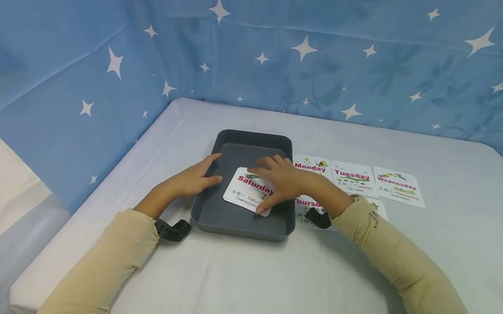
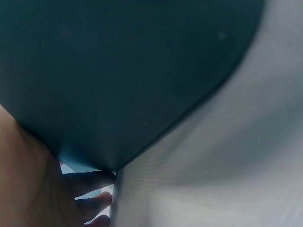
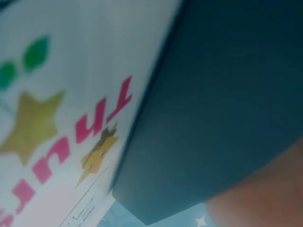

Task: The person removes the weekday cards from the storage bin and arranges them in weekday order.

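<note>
A dark grey tray (image 1: 244, 230) lies on the white table. Inside it is a white card printed "Saturday" (image 1: 242, 193). My right hand (image 1: 286, 176) reaches over the tray's right wall and holds this card, thumb at its lower right edge, fingers at its upper edge. At the tray's left side, my left hand (image 1: 190, 180) grips the wall, thumb over the rim. In the left wrist view its fingers (image 2: 94, 204) reach along the outside of the tray. Close beneath the right wrist lies the "Thursday" card (image 3: 71, 137), partly hidden by the arm.
Right of the tray are the cards "Monday" (image 1: 310, 166), "Tuesday" (image 1: 353, 178) and "Wednesday" (image 1: 399, 186), in a row. Another card (image 1: 378, 207) shows partly behind the right sleeve. A blue star-patterned curtain (image 1: 268, 36) hangs behind the table.
</note>
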